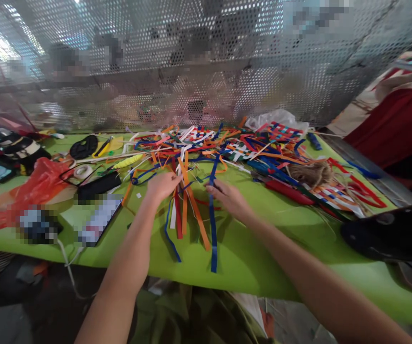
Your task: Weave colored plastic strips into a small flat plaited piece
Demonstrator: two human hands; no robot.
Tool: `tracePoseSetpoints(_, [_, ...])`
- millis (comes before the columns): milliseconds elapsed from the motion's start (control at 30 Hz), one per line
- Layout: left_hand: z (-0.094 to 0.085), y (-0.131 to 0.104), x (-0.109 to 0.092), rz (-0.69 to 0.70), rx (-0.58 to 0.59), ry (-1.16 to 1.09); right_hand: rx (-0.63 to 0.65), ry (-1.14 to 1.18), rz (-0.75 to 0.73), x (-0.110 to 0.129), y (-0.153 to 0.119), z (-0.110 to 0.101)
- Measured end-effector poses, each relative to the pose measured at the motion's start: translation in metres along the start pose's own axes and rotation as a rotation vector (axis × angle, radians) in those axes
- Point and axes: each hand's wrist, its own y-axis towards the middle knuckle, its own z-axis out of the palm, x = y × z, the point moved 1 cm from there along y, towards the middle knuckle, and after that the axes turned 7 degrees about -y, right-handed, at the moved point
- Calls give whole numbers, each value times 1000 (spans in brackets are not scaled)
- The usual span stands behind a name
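On the green tabletop (248, 267), several strips fan toward me: a white one (173, 215), a red one (179, 215), orange ones (199, 220) and a thin blue one (170, 241). My left hand (164, 185) is closed on the upper part of this bunch, where the strips meet. To the right, my right hand (229, 197) pinches a wide blue strip (213, 224) between thumb and fingers; the strip hangs down toward the table's front edge. Behind both hands lies a tangled heap of coloured strips (191, 138) with woven checkered pieces (239, 150).
At the left lie a red plastic bag (41, 184), a phone (101, 220) with a cable, a black case (98, 186) and a tape roll (83, 171). Brown twine (311, 173) and a dark object (388, 229) are at the right. A perforated metal screen (191, 62) stands behind.
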Motion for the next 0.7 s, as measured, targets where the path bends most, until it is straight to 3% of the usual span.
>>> tracePoseSetpoints(167, [13, -6, -14, 107, 72, -39, 88, -345, -75, 6, -5, 6])
tracePoseSetpoints(400, [28, -13, -33, 66, 89, 195, 231, -637, -316, 17, -12, 24])
tracePoseSetpoints(533, [31, -12, -33, 41, 71, 261, 302, -645, -407, 22, -16, 29])
tracePoseSetpoints(700, [34, -11, -30, -4, 7, 349, 370, -492, -489, 27, -21, 31])
